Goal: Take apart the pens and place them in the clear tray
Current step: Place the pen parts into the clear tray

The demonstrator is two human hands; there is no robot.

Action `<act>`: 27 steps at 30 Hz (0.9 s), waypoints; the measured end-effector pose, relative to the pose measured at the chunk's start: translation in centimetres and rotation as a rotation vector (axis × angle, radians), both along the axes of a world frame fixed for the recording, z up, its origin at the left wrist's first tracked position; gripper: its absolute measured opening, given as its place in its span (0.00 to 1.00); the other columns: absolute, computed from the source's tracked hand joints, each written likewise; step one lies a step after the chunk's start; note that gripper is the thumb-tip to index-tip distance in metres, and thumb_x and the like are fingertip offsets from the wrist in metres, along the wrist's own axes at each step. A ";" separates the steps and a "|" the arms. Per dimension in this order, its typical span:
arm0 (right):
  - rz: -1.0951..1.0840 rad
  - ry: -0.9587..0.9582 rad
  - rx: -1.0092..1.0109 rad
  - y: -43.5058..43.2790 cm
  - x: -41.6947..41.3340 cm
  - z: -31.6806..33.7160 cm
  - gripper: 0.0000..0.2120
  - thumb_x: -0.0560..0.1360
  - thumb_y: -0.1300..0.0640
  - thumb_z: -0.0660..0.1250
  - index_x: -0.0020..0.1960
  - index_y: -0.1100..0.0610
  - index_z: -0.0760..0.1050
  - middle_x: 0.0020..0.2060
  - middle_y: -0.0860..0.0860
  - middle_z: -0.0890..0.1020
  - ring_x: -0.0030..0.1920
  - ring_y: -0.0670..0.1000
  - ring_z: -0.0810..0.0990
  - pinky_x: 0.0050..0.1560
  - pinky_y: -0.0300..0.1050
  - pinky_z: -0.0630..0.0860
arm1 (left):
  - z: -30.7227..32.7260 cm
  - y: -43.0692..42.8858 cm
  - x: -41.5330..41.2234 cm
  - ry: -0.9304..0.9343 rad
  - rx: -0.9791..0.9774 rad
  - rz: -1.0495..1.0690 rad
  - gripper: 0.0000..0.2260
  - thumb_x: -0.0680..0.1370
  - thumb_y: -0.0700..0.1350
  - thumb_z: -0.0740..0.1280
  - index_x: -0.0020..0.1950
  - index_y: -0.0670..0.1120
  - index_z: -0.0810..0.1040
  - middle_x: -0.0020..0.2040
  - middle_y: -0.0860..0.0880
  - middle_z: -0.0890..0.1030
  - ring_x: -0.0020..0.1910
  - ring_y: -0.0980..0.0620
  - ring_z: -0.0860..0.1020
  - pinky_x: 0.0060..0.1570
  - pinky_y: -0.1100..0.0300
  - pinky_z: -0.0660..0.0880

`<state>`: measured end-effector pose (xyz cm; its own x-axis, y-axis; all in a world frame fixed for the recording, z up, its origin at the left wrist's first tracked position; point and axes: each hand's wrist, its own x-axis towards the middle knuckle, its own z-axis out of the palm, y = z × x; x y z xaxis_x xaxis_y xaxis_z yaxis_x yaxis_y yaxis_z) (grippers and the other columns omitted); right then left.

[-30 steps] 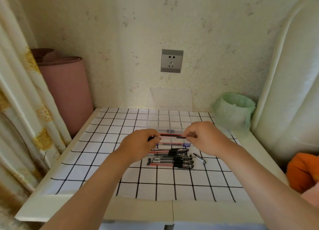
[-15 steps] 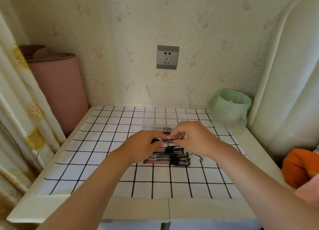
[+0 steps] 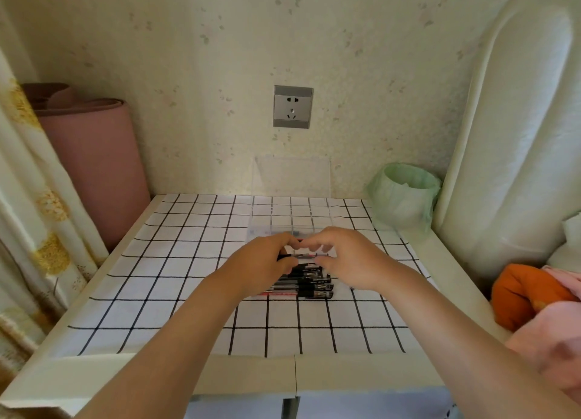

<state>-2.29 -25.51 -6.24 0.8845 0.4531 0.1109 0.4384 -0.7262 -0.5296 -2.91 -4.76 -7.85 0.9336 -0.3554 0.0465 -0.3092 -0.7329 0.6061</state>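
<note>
A single wide-angle view from head height. It faces forward and down, close across the white black-gridded tablecloth [image 3: 157, 292], toward the pale papered wall [image 3: 188, 57].

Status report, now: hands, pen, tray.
One pen pinched at both ends, left hand and right hand, over the pile. Just behind them, the tray. Nothing between hands and tray.

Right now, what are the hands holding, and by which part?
One pen, held level: the left hand grips its left end, the right hand pinches its right end.
</note>
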 end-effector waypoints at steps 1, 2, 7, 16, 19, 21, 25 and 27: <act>-0.035 -0.004 0.009 -0.5 0.1 0.0 0.18 0.77 0.59 0.68 0.62 0.41 0.78 0.51 0.40 0.79 0.51 0.44 0.77 0.53 0.40 0.74 | 0.0 -0.1 0.0 -0.001 0.013 0.002 0.12 0.80 0.51 0.64 0.64 0.57 0.71 0.43 0.55 0.81 0.37 0.59 0.78 0.35 0.64 0.71; -0.072 -0.005 0.013 -1.0 0.3 -0.1 0.17 0.77 0.60 0.68 0.61 0.42 0.78 0.50 0.40 0.79 0.49 0.44 0.78 0.52 0.41 0.75 | 0.0 -0.1 0.0 -0.003 0.029 0.000 0.13 0.80 0.51 0.63 0.65 0.57 0.70 0.44 0.55 0.81 0.38 0.58 0.78 0.36 0.63 0.72; -0.132 0.056 -0.131 -2.7 0.8 -0.9 0.12 0.78 0.59 0.66 0.50 0.43 0.82 0.45 0.39 0.79 0.44 0.39 0.76 0.46 0.37 0.72 | 0.0 -0.3 -0.3 0.006 0.112 -0.046 0.13 0.82 0.49 0.60 0.65 0.62 0.70 0.44 0.56 0.81 0.32 0.59 0.75 0.37 0.61 0.75; -0.079 0.096 -0.278 -2.5 1.2 -1.8 0.10 0.77 0.57 0.67 0.53 0.45 0.84 0.48 0.42 0.82 0.48 0.44 0.79 0.44 0.33 0.70 | -0.4 -0.4 0.0 0.032 0.111 -0.046 0.07 0.81 0.48 0.61 0.56 0.57 0.76 0.45 0.57 0.80 0.41 0.59 0.77 0.41 0.65 0.71; -0.082 0.076 -0.312 -2.3 1.4 -2.0 0.10 0.77 0.55 0.67 0.54 0.45 0.84 0.50 0.42 0.82 0.49 0.45 0.79 0.48 0.37 0.72 | -0.4 -0.4 0.1 0.040 0.109 -0.052 0.06 0.81 0.47 0.62 0.55 0.56 0.77 0.45 0.56 0.80 0.39 0.59 0.76 0.39 0.66 0.70; -0.085 0.060 -0.334 -2.3 1.5 -2.0 0.09 0.77 0.54 0.68 0.53 0.44 0.84 0.50 0.42 0.82 0.48 0.44 0.79 0.46 0.37 0.71 | -0.3 -0.4 0.1 0.049 0.120 -0.058 0.06 0.81 0.48 0.62 0.55 0.55 0.77 0.45 0.55 0.80 0.40 0.58 0.76 0.39 0.65 0.71; -0.096 0.049 -0.370 -2.0 1.7 -2.1 0.09 0.76 0.53 0.69 0.53 0.45 0.84 0.49 0.42 0.83 0.48 0.44 0.79 0.44 0.37 0.69 | -0.3 -0.4 0.0 0.046 0.131 -0.070 0.05 0.81 0.48 0.62 0.54 0.55 0.77 0.40 0.57 0.77 0.36 0.59 0.74 0.36 0.65 0.68; -0.114 0.054 -0.379 -1.8 1.7 -2.1 0.09 0.76 0.54 0.69 0.53 0.45 0.84 0.49 0.42 0.84 0.49 0.45 0.80 0.46 0.38 0.71 | -0.4 -0.5 0.0 0.053 0.129 -0.073 0.05 0.81 0.47 0.63 0.51 0.56 0.76 0.38 0.57 0.76 0.35 0.59 0.73 0.35 0.65 0.67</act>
<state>-0.57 -27.33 -8.35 0.9316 0.3514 -0.0928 0.3225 -0.9169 -0.2351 -2.90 -5.25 -8.21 0.9050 -0.4221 -0.0525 -0.3346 -0.7828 0.5248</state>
